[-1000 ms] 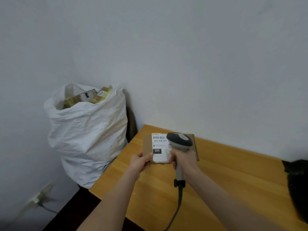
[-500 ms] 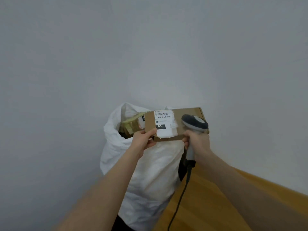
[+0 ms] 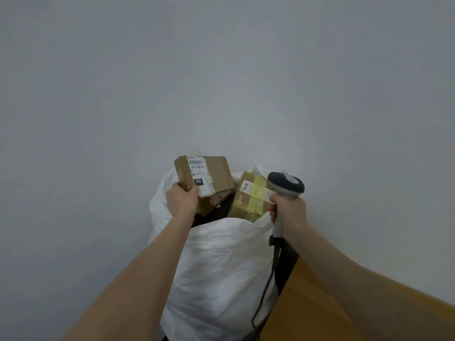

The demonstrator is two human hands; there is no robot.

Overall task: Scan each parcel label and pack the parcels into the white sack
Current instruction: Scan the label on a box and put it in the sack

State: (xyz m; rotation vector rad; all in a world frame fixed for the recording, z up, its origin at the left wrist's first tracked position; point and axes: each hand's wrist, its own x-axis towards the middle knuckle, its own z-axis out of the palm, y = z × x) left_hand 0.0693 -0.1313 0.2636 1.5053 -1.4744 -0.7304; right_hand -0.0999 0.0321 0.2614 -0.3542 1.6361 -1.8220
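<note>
My left hand [image 3: 183,199] grips the near corner of a brown cardboard parcel [image 3: 218,172] with a white label marked 060. The parcel is tilted over the open mouth of the white sack [image 3: 221,262]. Inside the sack lies another parcel [image 3: 251,195] wrapped in yellow tape, with a barcode label, and a further box is partly hidden under the held one. My right hand [image 3: 290,212] holds a grey barcode scanner [image 3: 285,185] upright by its handle at the sack's right rim, its cable hanging down.
The sack stands against a plain grey wall. A wooden table [image 3: 344,313] shows at the lower right, right beside the sack.
The parcel went from the table to above the sack's mouth, carried left by my left hand alone. My right hand let go of the parcel and kept the scanner. My view swung left.
</note>
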